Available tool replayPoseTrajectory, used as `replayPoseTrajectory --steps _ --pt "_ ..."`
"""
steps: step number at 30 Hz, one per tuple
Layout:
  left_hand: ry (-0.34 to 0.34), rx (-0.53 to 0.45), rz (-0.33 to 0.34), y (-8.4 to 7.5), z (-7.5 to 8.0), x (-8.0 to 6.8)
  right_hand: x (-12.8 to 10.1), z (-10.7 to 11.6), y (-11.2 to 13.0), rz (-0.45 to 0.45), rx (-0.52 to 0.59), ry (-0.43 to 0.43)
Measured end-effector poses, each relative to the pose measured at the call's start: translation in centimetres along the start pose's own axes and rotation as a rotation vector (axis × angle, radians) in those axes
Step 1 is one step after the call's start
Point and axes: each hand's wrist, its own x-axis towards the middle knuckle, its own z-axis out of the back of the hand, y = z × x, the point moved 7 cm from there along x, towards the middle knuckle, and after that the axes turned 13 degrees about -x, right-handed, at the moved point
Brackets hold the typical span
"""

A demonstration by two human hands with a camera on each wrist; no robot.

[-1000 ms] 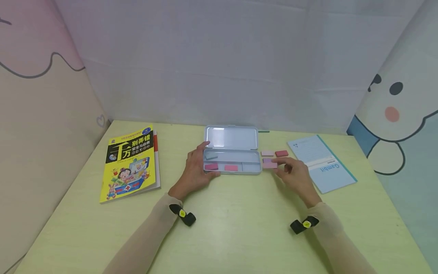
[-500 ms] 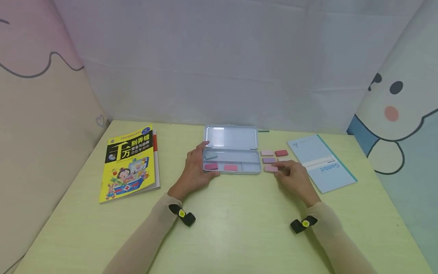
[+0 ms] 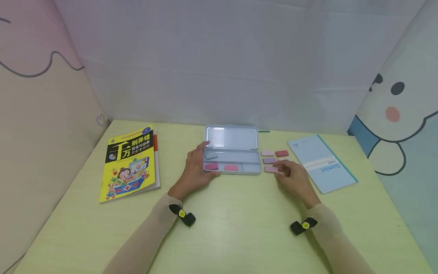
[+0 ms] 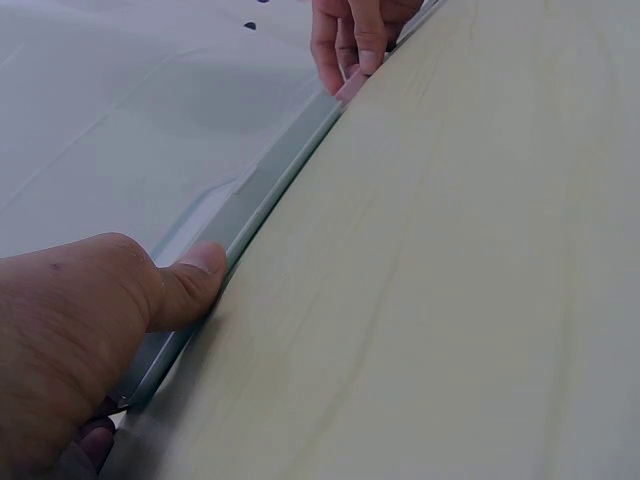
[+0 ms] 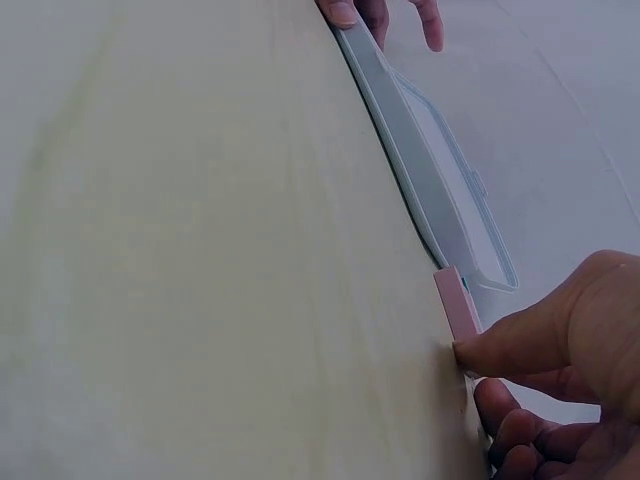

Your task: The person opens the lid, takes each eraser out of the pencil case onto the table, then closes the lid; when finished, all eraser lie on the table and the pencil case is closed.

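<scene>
Beside the tin case (image 3: 232,161) steadied by the left hand (image 3: 194,171), the right hand (image 3: 295,178) still pinches the pale pink eraser (image 3: 271,169).

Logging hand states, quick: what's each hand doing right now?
Left hand: grips the end of the open tin case.
Right hand: pinches a pink eraser on the table.

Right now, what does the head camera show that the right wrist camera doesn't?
Only the head view shows the yellow book, the blue booklet, the erasers inside the tin case and three other loose ones beside it. Only the right wrist view shows the right hand's thumb pressing the pink eraser edge-on. Both show the case, that eraser and both hands.
</scene>
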Motion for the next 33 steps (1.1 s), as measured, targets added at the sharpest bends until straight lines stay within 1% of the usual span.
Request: replayPoseTrajectory --steps 6,10,13,18,25,28,33 --pt "-0.002 -0.016 0.021 0.1 -0.2 0.1 0.0 0.3 0.2 0.006 0.003 0.005" --pt "-0.002 -0.018 0.029 0.1 -0.2 0.1 0.4 0.6 0.6 -0.017 -0.009 0.034" --pt "-0.003 -0.013 0.025 0.1 -0.2 0.1 0.8 1.0 1.2 -0.031 -0.009 0.030" --pt "-0.002 -0.012 0.024 0.1 -0.2 0.1 1.4 1.8 2.8 -0.011 0.027 -0.003" --pt "0.001 -0.010 0.041 0.3 -0.2 0.0 2.2 1.9 4.7 -0.005 0.098 -0.001" --pt "-0.001 -0.008 0.035 0.3 -0.2 0.0 2.8 1.9 5.6 0.017 0.108 -0.014" --pt "0.001 0.005 0.016 0.1 0.0 0.0 3.6 1.6 7.3 0.090 0.120 -0.034"
